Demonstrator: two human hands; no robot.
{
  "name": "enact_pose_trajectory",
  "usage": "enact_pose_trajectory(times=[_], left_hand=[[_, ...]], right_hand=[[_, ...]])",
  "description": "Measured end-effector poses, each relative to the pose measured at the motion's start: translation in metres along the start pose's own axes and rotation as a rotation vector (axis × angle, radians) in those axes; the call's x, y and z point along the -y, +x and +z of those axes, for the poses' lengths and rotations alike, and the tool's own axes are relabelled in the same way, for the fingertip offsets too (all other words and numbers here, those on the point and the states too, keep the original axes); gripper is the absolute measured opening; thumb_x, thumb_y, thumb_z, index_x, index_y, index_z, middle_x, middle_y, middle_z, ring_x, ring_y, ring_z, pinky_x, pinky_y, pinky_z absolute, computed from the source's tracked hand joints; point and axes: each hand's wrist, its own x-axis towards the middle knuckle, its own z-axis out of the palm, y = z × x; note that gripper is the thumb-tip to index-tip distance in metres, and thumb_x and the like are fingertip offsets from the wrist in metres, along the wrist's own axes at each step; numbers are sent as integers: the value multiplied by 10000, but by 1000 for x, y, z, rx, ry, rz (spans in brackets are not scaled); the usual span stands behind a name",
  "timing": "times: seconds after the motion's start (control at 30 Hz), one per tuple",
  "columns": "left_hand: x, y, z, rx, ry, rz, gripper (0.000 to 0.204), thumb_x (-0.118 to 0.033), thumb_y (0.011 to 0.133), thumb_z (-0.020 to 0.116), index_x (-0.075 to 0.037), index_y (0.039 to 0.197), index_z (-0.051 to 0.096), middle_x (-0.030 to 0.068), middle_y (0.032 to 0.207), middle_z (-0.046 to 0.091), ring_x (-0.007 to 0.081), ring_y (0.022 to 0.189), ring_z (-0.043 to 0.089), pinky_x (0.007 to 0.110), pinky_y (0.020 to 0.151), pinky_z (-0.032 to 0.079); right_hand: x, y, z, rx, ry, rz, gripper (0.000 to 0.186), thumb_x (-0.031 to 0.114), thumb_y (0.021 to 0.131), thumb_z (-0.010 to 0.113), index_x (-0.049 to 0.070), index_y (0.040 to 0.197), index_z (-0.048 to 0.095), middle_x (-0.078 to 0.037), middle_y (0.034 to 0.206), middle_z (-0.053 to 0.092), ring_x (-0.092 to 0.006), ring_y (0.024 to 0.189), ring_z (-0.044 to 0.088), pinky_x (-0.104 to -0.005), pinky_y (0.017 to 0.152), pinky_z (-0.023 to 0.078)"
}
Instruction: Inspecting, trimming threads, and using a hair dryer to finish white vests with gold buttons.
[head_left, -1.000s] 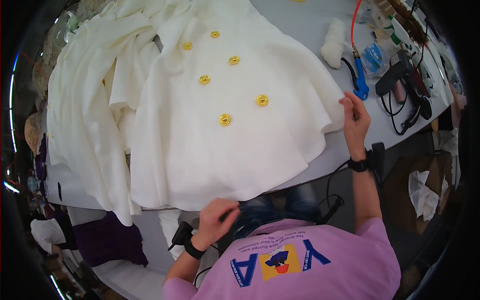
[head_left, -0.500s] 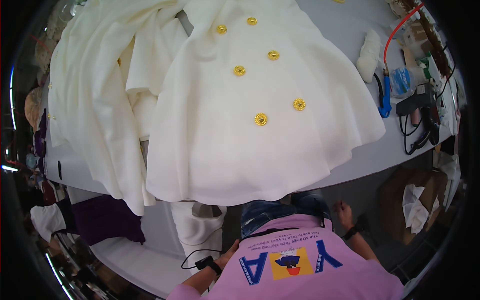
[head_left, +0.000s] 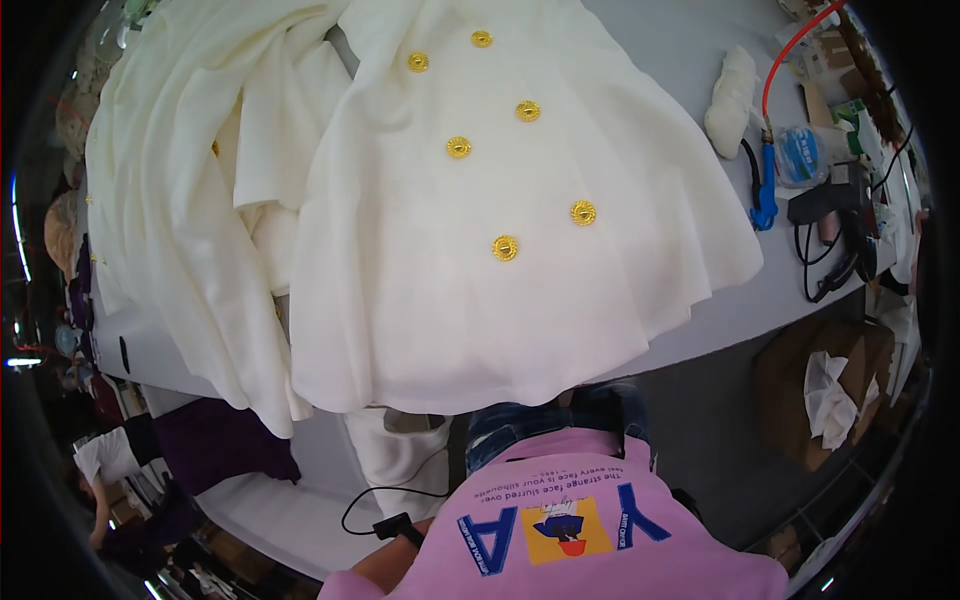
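A white coat [head_left: 540, 300] with gold buttons lies on the grey table [head_left: 690, 345], its hem over the front edge. Another white garment [head_left: 180, 220] lies folded to its left, with sleeves hanging down. My left hand [head_left: 424, 525] is low beside my pink shirt [head_left: 560, 470], below the coat's hem, with a black strapped device on the wrist; the shirt hides its fingers. My right hand is out of sight behind my body. Both hands are off the coat.
At right lie a blue air gun [head_left: 764, 200] with red hose, dark corded tools [head_left: 835, 215] and a white bundle [head_left: 728, 100]. A cardboard box [head_left: 870, 380] stands below. At left are purple cloth [head_left: 220, 450] and another person [head_left: 105, 475] in a white top.
Both my hands have left the coat and table edge and moved down to my body; the right has passed out of sight. A person has come further into view at left.
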Motion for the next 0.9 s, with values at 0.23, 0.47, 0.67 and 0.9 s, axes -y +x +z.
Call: enact_pose_trajectory(times=[0.23, 0.47, 0.67, 0.9], left_hand=[[42, 6, -29, -10, 136, -95, 482, -230, 838, 584, -14, 1254, 475, 162, 1161, 583, 268, 1035, 570, 371, 875, 447], [28, 79, -55, 143, 582, 275, 453, -258, 829, 587, -1, 1197, 522, 191, 1116, 613, 324, 982, 596, 396, 848, 475], [-217, 66, 9, -665, 679, 773, 274, -74, 789, 633, -15, 1054, 597, 165, 943, 626, 336, 835, 616, 383, 730, 500], [-271, 59, 26, -1031, 834, 1332, 405, -32, 640, 781, -35, 1000, 595, 105, 951, 599, 271, 880, 590, 342, 746, 493]], right_hand=[[-67, -12, 6, 37, -34, 81, 421, 386, 994, 423, 59, 761, 550, 5, 595, 466, -108, 540, 455, -288, 512, 396], [-135, 6, -12, 102, -116, -41, 420, 396, 993, 419, 65, 772, 553, 5, 592, 467, -107, 541, 461, -285, 511, 399], [43, 34, -18, -297, 19, -428, 474, 440, 983, 416, 25, 817, 574, -10, 578, 491, -111, 557, 509, -270, 519, 398], [226, -1, 49, 118, 137, -1061, 267, 251, 981, 481, 18, 920, 595, -31, 659, 553, -107, 578, 512, -231, 513, 385]])
